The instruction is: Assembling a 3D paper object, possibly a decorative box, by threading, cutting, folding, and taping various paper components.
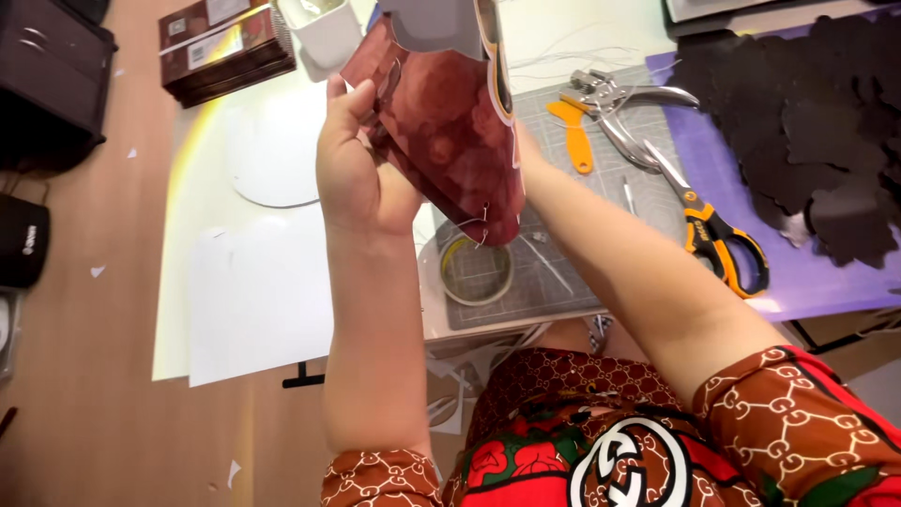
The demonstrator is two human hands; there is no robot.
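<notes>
A: Head view first, and from your left side: your left hand (349, 160) is raised well above the worktop (202, 188), fingers closed along the near edge of the dark red patterned piece (450, 131), thumb up against its face. That piece hangs in the air between your two hands, tilted, its lower corner pointing down.

B: And under that hand?

A: White paper sheets (253, 291) lie on the worktop below and to the left of your left forearm. Just below the red piece's lower corner sits a roll of tape (476, 270) on the grey cutting mat (554, 216).

B: What about the right side?

A: Your right hand (519, 141) is almost wholly behind the red piece; you can see the wrist meeting its back edge, but I cannot tell how far the fingers are closed or what they hold. Loose thread ends (479, 225) trail from the lower corner.

B: Anything beyond that hand?

A: To the right of your right forearm lie an orange tool (574, 139), metal punch pliers (615, 103) and orange-handled scissors (718, 235), with a heap of dark cut shapes (807, 113) further right.

B: What could go wrong?

A: I judge the left-hand hold to be light and at one edge only; the piece could twist or slip. The trailing threads could snag on your fingers, and your right elbow is near the scissors, so a wide sweep might knock them.
</notes>
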